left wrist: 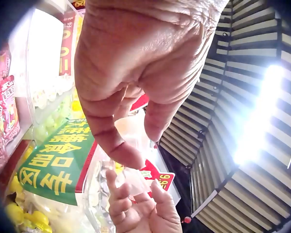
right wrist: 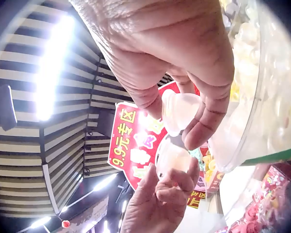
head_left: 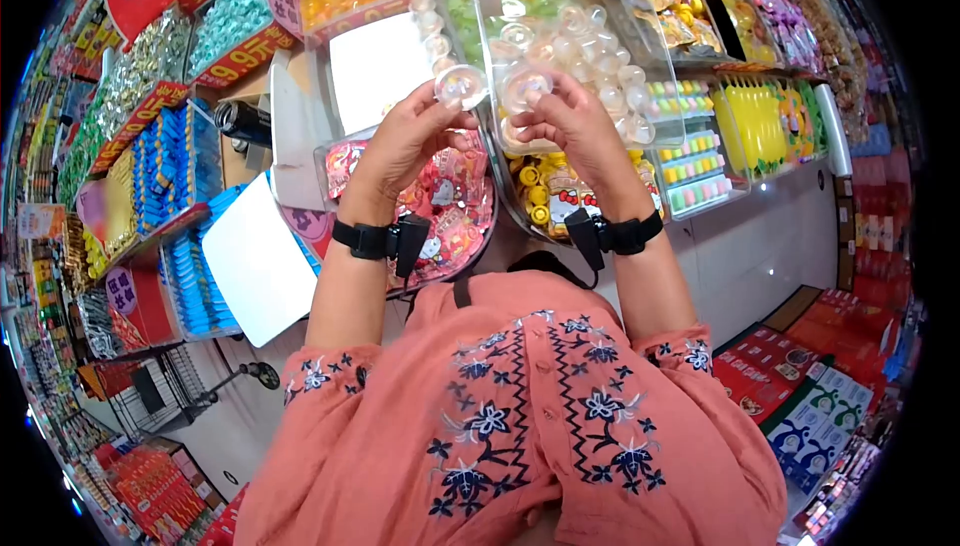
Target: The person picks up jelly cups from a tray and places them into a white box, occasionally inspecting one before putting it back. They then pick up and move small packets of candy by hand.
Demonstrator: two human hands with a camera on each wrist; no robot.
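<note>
In the head view, a small clear jelly cup (head_left: 461, 86) is pinched between the thumb and fingers of my left hand (head_left: 405, 141). My right hand (head_left: 585, 136) grips a second, similar jelly cup (head_left: 520, 91) by its side. The two cups are held close side by side, over the front of a clear plastic bin (head_left: 668, 96) full of pale jelly cups (head_left: 590, 31). The right wrist view shows the right hand's cup (right wrist: 180, 112) as translucent and whitish, just above the left hand's cup (right wrist: 173, 158). Fingers largely hide the cups in the left wrist view.
Below the hands, one bin holds pink packets (head_left: 440, 211) and another yellow-wrapped sweets (head_left: 537, 191). White sheets (head_left: 375, 71) lie over bins to the left. Trays of pastel sweets (head_left: 690, 161) stand at right; a shopping cart (head_left: 165, 386) is at lower left.
</note>
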